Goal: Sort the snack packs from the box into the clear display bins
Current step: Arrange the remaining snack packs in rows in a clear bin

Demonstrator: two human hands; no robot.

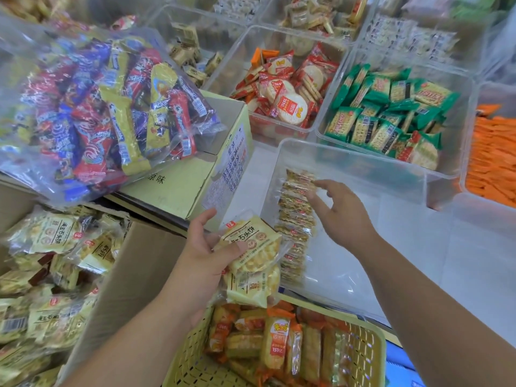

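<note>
Left hand (pixel 205 248) grips two pale-yellow plastic snack packs (pixel 251 247); right hand (pixel 342 216), fingers spread, touches the row of packs (pixel 296 219) in the clear plastic bin (pixel 363 166).

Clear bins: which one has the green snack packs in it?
The clear bin between the red-pack bin and the orange-pack bin. It alone holds green cracker packs.

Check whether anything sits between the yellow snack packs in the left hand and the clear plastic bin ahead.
Nothing visible does. The yellow snack packs in the left hand sit beside the open clear plastic bin; only the right hand reaches over the row of packs inside.
</note>
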